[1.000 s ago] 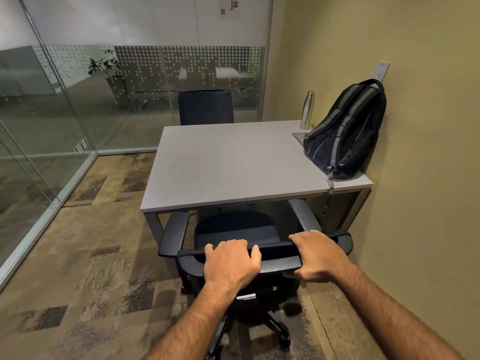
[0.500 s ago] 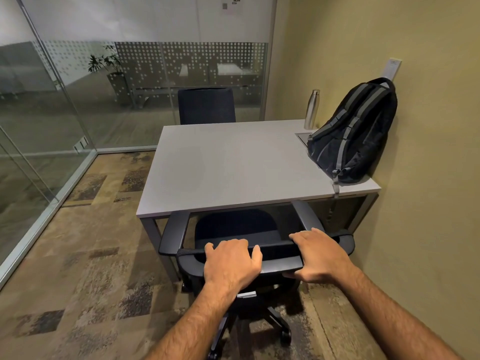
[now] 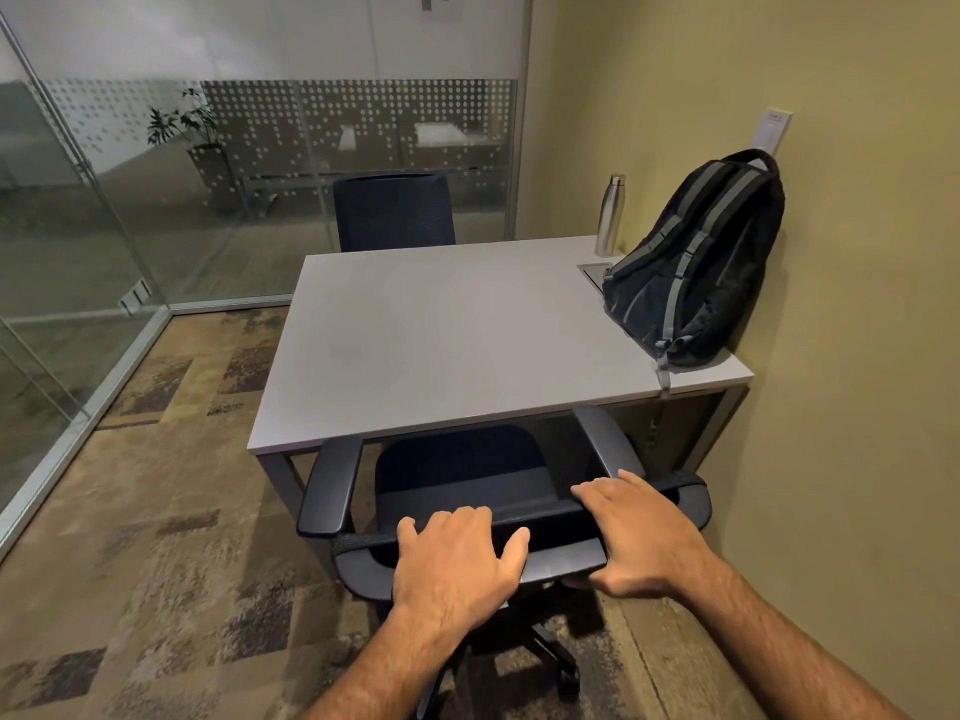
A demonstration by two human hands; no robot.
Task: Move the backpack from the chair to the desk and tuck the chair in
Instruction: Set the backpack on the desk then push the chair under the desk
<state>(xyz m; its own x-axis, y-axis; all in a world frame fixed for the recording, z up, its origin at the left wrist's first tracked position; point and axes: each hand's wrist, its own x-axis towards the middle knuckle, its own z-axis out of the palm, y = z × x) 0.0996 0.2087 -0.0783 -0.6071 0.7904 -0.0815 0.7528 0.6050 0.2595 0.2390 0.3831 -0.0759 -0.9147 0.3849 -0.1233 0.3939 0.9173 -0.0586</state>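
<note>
A black backpack with grey straps (image 3: 696,267) stands upright on the right end of the grey desk (image 3: 441,330), leaning against the yellow wall. The black office chair (image 3: 457,470) faces the desk, with the front of its seat and its armrests under the desk's near edge. My left hand (image 3: 457,558) grips the top of the chair's backrest, fingers curled over the edge. My right hand (image 3: 639,532) holds the same edge further right, fingers over the top and thumb underneath.
A steel bottle (image 3: 610,215) stands at the desk's far right corner behind the backpack. A second dark chair (image 3: 395,213) sits at the far side. A glass partition (image 3: 78,226) runs along the left; the yellow wall (image 3: 857,407) is close on the right.
The chair has rolled a little further forward under the desk, with both hands staying on the backrest. My view has shifted closer to the desk.
</note>
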